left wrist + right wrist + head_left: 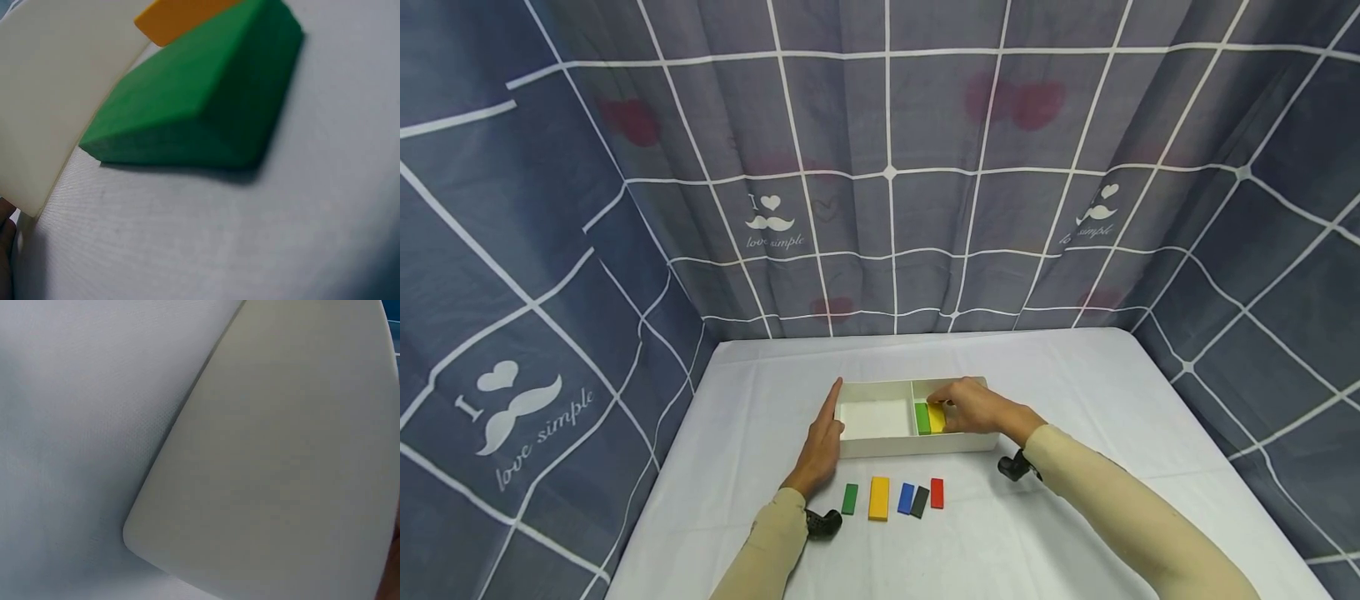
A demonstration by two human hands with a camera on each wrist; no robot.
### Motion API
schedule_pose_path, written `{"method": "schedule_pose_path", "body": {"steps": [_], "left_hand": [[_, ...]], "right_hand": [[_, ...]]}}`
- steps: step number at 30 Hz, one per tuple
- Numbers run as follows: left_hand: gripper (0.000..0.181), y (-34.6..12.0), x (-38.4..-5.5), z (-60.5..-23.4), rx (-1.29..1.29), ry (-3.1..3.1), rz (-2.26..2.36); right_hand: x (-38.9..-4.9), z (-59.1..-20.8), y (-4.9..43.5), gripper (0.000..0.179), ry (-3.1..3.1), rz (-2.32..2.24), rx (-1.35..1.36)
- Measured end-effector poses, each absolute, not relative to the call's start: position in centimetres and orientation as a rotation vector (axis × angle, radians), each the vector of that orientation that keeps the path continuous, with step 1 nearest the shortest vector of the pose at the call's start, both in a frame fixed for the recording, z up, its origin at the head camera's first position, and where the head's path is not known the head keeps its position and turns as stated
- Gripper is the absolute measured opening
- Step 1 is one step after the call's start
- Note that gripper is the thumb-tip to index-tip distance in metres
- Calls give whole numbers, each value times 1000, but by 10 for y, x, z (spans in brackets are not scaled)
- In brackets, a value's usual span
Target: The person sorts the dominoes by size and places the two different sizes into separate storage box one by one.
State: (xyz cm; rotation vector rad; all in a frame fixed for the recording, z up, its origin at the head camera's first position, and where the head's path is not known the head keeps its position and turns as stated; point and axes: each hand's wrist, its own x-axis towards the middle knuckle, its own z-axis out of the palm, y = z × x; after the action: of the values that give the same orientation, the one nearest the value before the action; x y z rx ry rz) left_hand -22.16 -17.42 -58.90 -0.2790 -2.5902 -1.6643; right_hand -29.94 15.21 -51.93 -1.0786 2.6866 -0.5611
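Note:
A white two-compartment box (880, 448) lies across the table. My left hand (820, 446) rests against its left end with the index finger straight along the wall and the thumb near the front corner. In the right compartment my right hand (973, 407) pinches a yellow block (936, 418), whose right part it hides. A light green block (922, 418) lies directly left of that one, by the divider. In the right wrist view only the box's outer wall (269, 456) shows clearly, with a sliver of hand at the edge.
In front of the box lie a dark green block (849, 499), an orange-yellow block (879, 498), a blue block (906, 498), a black block (920, 502) and a red block (937, 493). A white cloth covers the table (1037, 533). Checked curtains (850, 208) surround its back and sides.

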Motion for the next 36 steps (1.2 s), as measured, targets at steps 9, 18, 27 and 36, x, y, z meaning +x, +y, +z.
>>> {"method": "schedule_pose_path", "body": {"steps": [9, 18, 27, 36], "left_hand": [[78, -174, -223, -588, -280, -2589, -1648], [78, -174, -223, -587, -289, -2581, -1638], [77, -174, -223, -589, -295, -2572, -1642], [78, -174, -222, -589, -287, -2584, -1638]], "right_hand": [[-298, -508, 160, 63, 2675, -649, -1055], [-293, -500, 171, 60, 2689, -728, -1046], [-283, -495, 183, 61, 2745, -784, -973], [-271, -491, 193, 61, 2769, -865, -960]]}}
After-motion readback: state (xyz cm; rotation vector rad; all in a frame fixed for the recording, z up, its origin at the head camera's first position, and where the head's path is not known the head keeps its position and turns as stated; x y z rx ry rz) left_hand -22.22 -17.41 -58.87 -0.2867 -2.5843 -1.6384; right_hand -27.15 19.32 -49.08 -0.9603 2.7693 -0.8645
